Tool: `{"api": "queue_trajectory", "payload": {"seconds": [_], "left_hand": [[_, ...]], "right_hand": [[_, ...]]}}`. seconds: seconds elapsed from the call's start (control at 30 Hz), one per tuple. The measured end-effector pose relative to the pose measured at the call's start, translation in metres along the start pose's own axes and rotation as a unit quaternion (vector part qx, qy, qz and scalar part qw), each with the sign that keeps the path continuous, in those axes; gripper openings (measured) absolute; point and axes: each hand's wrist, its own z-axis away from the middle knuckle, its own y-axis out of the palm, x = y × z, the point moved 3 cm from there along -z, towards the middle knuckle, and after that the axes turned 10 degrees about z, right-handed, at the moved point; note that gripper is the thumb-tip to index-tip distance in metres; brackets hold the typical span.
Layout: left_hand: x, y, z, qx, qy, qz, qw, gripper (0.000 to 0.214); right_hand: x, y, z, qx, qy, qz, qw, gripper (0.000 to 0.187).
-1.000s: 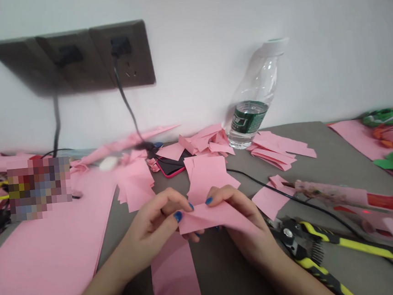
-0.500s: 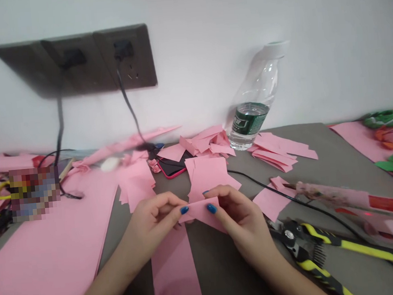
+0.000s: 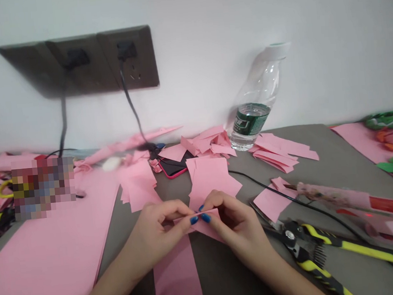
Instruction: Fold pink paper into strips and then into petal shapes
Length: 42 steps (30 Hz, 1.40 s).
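My left hand [image 3: 158, 229] and my right hand [image 3: 234, 229] meet above the table, with blue-painted fingertips almost touching. Both pinch a folded piece of pink paper [image 3: 203, 222], which is mostly hidden by my fingers. Below my hands, a long pink paper strip [image 3: 177, 280] lies flat on the grey table [image 3: 334, 153]. Loose square pink sheets [image 3: 208, 181] lie just beyond my fingertips.
Yellow-and-black wire strippers [image 3: 311, 247] and a pink-wrapped glue gun [image 3: 356, 204] lie to the right, crossed by a black cable [image 3: 311, 206]. Beyond are pink paper piles, a phone [image 3: 172, 167], a water bottle [image 3: 253, 115], and a wall socket panel [image 3: 133, 56].
My hands have moved closer together, and my fingertips now nearly meet over the folded paper. Less of the paper shows between them.
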Motion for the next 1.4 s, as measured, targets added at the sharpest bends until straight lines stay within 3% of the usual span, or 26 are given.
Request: {"api": "queue_trajectory", "payload": {"seconds": [0.37, 0.63, 0.8, 0.87, 0.97, 1.13, 1.4], "left_hand": [[0.001, 0.003, 0.003, 0.027, 0.056, -0.097, 0.993, 0.019], [-0.005, -0.007, 0.001, 0.028, 0.055, -0.079, 0.995, 0.019], [-0.007, -0.029, 0.003, -0.05, 0.061, -0.023, 0.997, 0.023], [-0.006, -0.031, 0.004, -0.062, 0.062, -0.02, 0.996, 0.023], [-0.004, -0.021, 0.005, -0.011, 0.054, -0.029, 0.998, 0.019], [-0.001, -0.003, 0.004, 0.043, 0.042, -0.038, 0.997, 0.016], [0.003, 0.003, 0.002, 0.113, 0.082, -0.135, 0.981, 0.025]], "right_hand": [[0.003, 0.007, 0.001, 0.02, -0.013, 0.053, 0.998, 0.008], [0.001, 0.004, -0.002, 0.01, 0.044, -0.003, 0.999, 0.011], [-0.006, -0.006, -0.002, -0.062, 0.065, -0.035, 0.995, 0.013], [-0.005, -0.007, -0.001, -0.057, 0.067, -0.041, 0.995, 0.011], [0.001, -0.003, 0.001, -0.013, 0.048, -0.038, 0.998, 0.007], [0.005, 0.003, 0.002, 0.038, 0.003, 0.004, 0.999, 0.018], [0.003, 0.006, 0.004, 0.081, -0.02, 0.041, 0.996, 0.021]]}}
